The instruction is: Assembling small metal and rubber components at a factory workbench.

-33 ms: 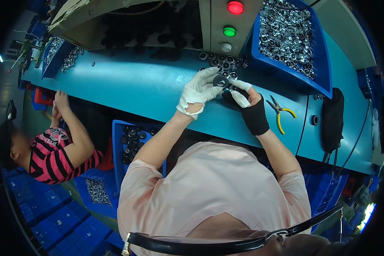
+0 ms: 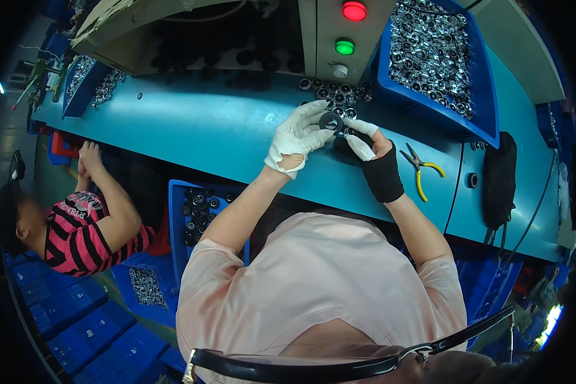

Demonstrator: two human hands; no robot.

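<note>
My left hand (image 2: 299, 137), in a white glove torn at the wrist, pinches a black ring-shaped part (image 2: 331, 121) between thumb and fingers. Close beside it is my right hand (image 2: 379, 157), wearing a black fingerless glove with white coverings on the fingertips. Its thumb and finger close together at the ring's right side, on something too small to make out. Just beyond both hands, several shiny chrome-and-black round parts (image 2: 339, 97) lie grouped on the blue-green table (image 2: 237, 128). Pliers with yellow handles (image 2: 421, 170) rest to the right of my right hand.
A blue bin (image 2: 381, 70) full of shiny parts stands at the back right. Behind the table is a machine (image 2: 323, 54) with red and green lights. A black pouch (image 2: 499, 179) and black ring (image 2: 472, 180) lie right. A co-worker (image 2: 89, 224) sits left, near a bin (image 2: 178, 224) of black parts.
The co-worker's hands at the left have shifted slightly. My own hands and the black ring-shaped part look the same.
</note>
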